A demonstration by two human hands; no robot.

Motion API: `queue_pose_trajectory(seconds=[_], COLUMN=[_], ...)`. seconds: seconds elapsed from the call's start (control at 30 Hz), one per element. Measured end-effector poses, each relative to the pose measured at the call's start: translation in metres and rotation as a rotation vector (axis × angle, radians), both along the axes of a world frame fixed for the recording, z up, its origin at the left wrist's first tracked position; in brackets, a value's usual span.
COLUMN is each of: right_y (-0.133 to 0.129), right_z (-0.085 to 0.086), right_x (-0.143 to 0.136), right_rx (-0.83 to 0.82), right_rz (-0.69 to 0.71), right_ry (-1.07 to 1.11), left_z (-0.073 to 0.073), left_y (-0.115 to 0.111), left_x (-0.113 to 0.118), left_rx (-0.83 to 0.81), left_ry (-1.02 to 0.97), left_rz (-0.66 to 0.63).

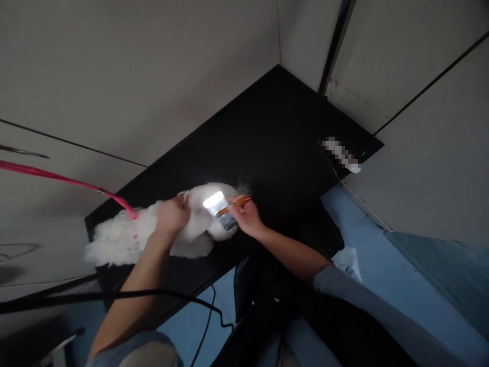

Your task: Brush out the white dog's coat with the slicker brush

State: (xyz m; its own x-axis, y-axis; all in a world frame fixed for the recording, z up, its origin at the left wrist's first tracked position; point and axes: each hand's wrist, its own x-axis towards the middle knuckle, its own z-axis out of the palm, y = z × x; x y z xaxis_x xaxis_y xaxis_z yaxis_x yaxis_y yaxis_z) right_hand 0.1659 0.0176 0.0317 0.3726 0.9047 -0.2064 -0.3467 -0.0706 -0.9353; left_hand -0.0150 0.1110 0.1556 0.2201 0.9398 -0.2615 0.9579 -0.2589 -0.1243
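A white fluffy dog [198, 224] is on a black table [263, 137], toward its left end. My left hand [173, 214] is closed on the fur along the dog's back, with its fingertips partly sunk in the coat. My right hand [246, 216] grips the orange handle of a slicker brush [228, 220]. The brush's shiny metal back catches a bright glare, and its pad lies against or very close to the fur at the dog's right-hand end. A pink lead [114, 196] comes in from the left and reaches the dog's coat.
Pale wall panels [171, 66] border the table's far sides. A blurred white item [340, 153] lies near the right corner. A black cord or bar [153, 293] crosses the lower left above blue floor [191, 326]. A whitish bag or sheet [349, 260] is on the floor at right.
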Motion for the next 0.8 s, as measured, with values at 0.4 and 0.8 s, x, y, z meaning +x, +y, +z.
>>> queue_pose_trajectory(seconds=[0.4,0.8], right_y=[0.001,0.005], right_z=[-0.004,-0.002], right_x=[-0.007,-0.004], right_rx=[0.020,0.053], right_rz=[-0.136,-0.258], right_ry=[0.091,0.169], left_z=[-0.004,0.003], left_y=[0.013,0.006], left_x=[-0.007,-0.008], left_rx=[-0.052,-0.087], left_ry=[0.143,0.188], left_rz=[0.059,0.070])
